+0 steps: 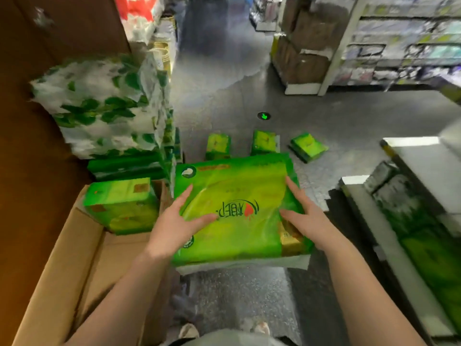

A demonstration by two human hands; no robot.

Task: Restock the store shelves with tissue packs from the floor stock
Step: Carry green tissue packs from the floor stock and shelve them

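Observation:
A large green tissue pack [239, 198] is held in front of me above the floor, its printed face up. My left hand [174, 221] lies on its left side with fingers spread and straight, and my right hand [304, 216] lies on its right side the same way. Three small green tissue packs [217, 146] [265, 142] [308, 146] lie on the grey floor beyond it. Another green pack [122, 206] stands in an open cardboard box [62, 258] at my left. The low shelf [389, 221] at my right holds green packs [429, 248].
A stack of leaf-printed white tissue bundles [102, 106] sits on green packs at left, against a brown wall. Stacked brown cartons [299, 46] and stocked store shelves [404, 46] stand across the aisle. A green floor marker [264, 115] shows on the grey floor.

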